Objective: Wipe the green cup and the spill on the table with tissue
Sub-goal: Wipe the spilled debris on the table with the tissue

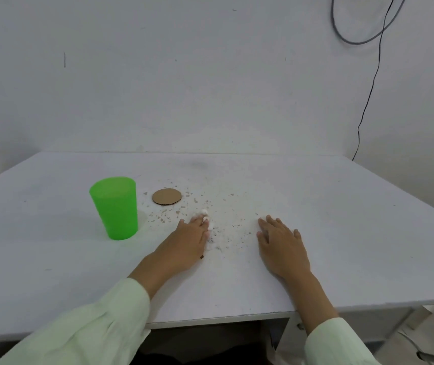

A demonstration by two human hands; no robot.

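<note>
A bright green plastic cup (115, 207) stands upright on the white table (342, 233), left of centre. A spill of brown specks and small puddles (226, 222) is scattered across the table's middle. My left hand (184, 243) lies palm down on the spill and presses a white tissue (206, 219) under its fingers; only bits of tissue show past the fingertips. To the right, my right hand (283, 242) rests flat on the table with fingers spread and nothing in it.
A round cardboard coaster (166, 197) lies just right of the cup, behind the spill. The table backs onto a white wall, with black cables (368, 101) hanging at the right. The front edge runs just under my forearms.
</note>
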